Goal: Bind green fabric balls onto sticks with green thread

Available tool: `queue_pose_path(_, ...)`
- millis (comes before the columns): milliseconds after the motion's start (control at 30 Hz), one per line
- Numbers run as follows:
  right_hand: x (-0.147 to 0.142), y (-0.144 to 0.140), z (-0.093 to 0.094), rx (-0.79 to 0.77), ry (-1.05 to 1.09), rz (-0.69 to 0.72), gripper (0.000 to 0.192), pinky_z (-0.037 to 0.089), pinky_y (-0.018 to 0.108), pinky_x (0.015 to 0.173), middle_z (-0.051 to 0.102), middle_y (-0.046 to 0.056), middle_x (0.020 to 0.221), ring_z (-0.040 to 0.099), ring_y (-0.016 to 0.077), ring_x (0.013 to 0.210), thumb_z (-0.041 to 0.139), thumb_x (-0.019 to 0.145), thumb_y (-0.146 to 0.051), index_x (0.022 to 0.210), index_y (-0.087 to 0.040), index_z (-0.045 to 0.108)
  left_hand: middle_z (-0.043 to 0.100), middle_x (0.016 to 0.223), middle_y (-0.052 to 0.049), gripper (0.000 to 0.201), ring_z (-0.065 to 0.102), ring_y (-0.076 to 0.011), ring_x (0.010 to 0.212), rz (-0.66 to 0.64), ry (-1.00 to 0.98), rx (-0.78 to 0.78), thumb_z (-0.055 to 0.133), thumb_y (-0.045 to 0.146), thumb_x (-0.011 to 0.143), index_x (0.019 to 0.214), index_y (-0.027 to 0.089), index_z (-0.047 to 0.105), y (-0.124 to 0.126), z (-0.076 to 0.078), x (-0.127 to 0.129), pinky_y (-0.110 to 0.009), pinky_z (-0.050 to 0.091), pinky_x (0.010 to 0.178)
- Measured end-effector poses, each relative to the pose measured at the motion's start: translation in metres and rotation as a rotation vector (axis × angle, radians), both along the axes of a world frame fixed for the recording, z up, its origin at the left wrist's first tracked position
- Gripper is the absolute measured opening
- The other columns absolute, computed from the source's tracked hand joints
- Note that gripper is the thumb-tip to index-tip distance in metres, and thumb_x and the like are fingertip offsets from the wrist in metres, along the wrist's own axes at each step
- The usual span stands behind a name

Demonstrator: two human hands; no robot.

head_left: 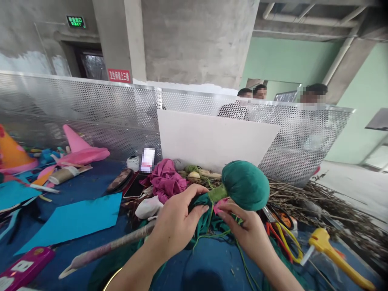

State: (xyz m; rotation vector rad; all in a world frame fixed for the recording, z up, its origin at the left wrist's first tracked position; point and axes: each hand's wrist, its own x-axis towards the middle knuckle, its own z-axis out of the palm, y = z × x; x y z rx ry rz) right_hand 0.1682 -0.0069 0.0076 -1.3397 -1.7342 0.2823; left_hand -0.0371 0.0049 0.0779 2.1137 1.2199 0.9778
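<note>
A dark green fabric ball (pixel 246 185) on a short light green stem is held up over the blue table. My left hand (pixel 177 221) grips the bunched green cloth just below the ball. My right hand (pixel 246 229) pinches a small pink piece (pixel 218 205) and green threads at the stem's base. Loose green threads (pixel 242 254) trail down toward me. A long wrapped stick (pixel 106 248) lies under my left forearm.
A magenta cloth (pixel 166 181), a phone (pixel 136 186), a yellow glue gun (pixel 333 252), scissors (pixel 283 220) and a heap of twigs (pixel 321 204) lie around. Blue paper (pixel 75 220) and pink cones (pixel 79 150) are at left. Behind a perforated metal screen (pixel 100 117) stand people (pixel 313 97).
</note>
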Motion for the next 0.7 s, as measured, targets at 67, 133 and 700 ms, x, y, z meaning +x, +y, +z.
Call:
queue_pose_path(67,-0.003,0.004,-0.007,-0.020,0.103,-0.010,0.026,0.052,0.032,0.075,0.072,0.008,0.083,0.067,0.0241,0.082,0.058,0.087,-0.042,0.085,-0.020,0.072,0.068,0.111,-0.002,0.023,0.062,-0.0260,0.104,-0.001,-0.004,-0.012,0.052,0.030,0.089,0.111,0.029,0.059,0.000,-0.002,0.004,-0.033,0.048,0.084)
queue_pose_path(133,-0.008,0.004,-0.009,-0.027,0.289,0.007,0.028,0.051,0.035,0.081,0.073,0.009,0.088,0.066,0.0256,0.088,0.060,0.085,-0.046,0.088,-0.020,0.072,0.067,0.113,-0.002,0.023,0.061,-0.0248,0.103,0.006,-0.019,-0.012,0.052,0.029,0.089,0.111,0.028,0.058,0.001,-0.005,0.007,-0.032,0.048,0.084)
queue_pose_path(700,-0.029,-0.025,0.005,0.253,0.406,0.529,0.042,0.050,0.037,0.078,0.063,0.008,0.081,0.061,0.0236,0.088,0.035,0.098,-0.044,0.073,-0.020,0.061,0.069,0.105,-0.003,0.022,0.061,-0.0212,0.103,-0.146,-0.232,-0.204,0.054,0.018,0.082,0.102,0.020,0.062,0.012,-0.015,0.022,-0.031,0.048,0.090)
